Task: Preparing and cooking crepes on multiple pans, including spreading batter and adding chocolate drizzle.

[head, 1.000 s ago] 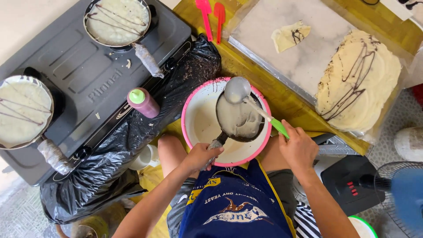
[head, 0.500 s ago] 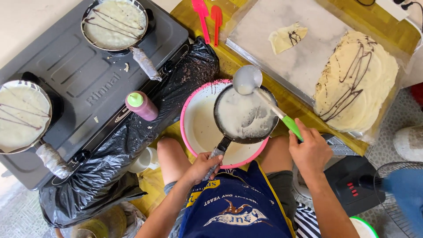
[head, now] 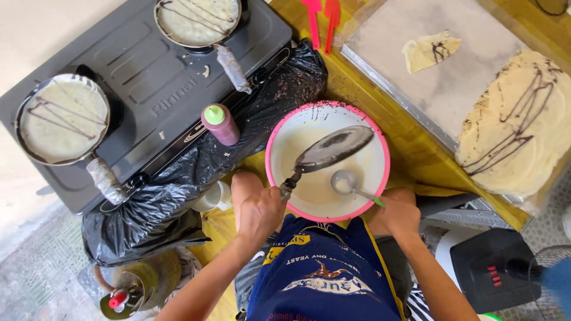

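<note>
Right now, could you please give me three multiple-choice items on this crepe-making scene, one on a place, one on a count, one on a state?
1. Where is the small dark frying pan held by the left hand?
A. On the stove
B. Tilted over the pink-rimmed white batter bowl
C. On the floor

2. How many crepe-filled pans sit on the grey gas stove?
A. One
B. Two
C. Four

3. What state is the metal ladle with the green handle, held by the right hand, in?
A. Resting low in the bowl
B. Raised high above the pan
C. Lying on the tray

Answers: 1 B, the pan slants above the bowl's batter; 2 B, one pan on each burner; 3 A, its scoop lies in the bowl below the pan.
</note>
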